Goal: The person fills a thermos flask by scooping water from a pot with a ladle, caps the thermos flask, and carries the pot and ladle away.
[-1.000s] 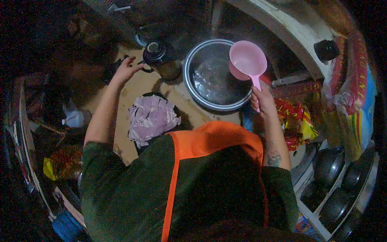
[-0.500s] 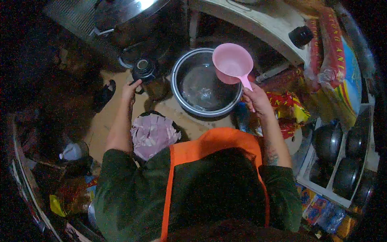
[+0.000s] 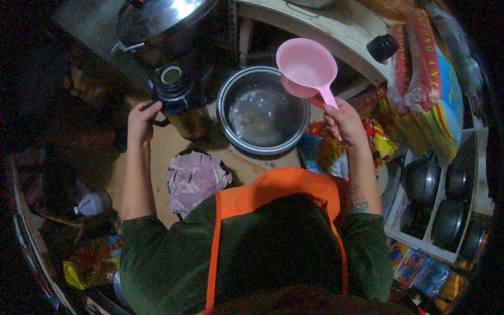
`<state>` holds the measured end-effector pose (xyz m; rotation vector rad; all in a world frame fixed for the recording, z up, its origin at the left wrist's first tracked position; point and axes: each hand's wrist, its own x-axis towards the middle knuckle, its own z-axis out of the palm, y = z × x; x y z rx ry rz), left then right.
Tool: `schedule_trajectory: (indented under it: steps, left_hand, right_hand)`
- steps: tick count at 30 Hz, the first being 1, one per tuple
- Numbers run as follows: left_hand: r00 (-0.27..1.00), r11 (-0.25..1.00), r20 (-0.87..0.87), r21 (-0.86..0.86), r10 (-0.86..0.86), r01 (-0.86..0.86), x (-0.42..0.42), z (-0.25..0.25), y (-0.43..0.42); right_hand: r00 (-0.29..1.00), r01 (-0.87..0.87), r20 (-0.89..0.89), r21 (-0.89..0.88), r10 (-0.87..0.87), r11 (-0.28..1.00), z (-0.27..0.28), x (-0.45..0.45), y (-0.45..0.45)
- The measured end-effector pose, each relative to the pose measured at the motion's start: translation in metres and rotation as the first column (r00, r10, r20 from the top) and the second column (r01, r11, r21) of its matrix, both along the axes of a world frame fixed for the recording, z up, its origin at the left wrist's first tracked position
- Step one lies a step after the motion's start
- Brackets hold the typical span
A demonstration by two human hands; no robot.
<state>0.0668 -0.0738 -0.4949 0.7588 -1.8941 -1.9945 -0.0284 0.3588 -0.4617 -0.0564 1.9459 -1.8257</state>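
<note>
My left hand (image 3: 142, 123) is closed on the black handle of a thermos jug (image 3: 178, 100), whose round top opening faces up towards me. In my right hand (image 3: 346, 123) is the handle of a pink water dipper (image 3: 305, 63). Its bowl is tilted slightly towards me, and I cannot tell how much water it holds. Below and left of the dipper stands a wide metal basin (image 3: 222, 122) with water in it; the dipper's bowl hangs over its far right edge. Between my arms lies a bunched light purple cloth (image 3: 195, 176).
A large lidded pot (image 3: 168, 21) stands at the back left, beside a pale curved counter (image 3: 315, 26). Plastic sacks (image 3: 428, 79) stand at the right, above a rack with dark pans (image 3: 420, 181). A plastic bottle (image 3: 90, 205) lies at the left.
My left hand has lifted the thermos jug up and to the left. The dipper has risen a little in my right hand. The view has shifted slightly.
</note>
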Motion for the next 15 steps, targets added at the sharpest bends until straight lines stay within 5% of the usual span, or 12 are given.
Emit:
schedule_trajectory:
  steps: [9,15]
  left_hand:
    - [0.979,0.985,-0.118,0.026,-0.167,0.171,-0.029,0.039,0.042]
    - [0.988,0.987,-0.021,0.051,-0.154,0.155,-0.047,0.041,0.064]
  right_hand:
    - [0.99,-0.107,-0.085,0.078,0.114,0.991,0.055,0.002,-0.008]
    - [0.99,-0.079,-0.113,0.066,0.086,0.995,0.09,0.015,-0.028]
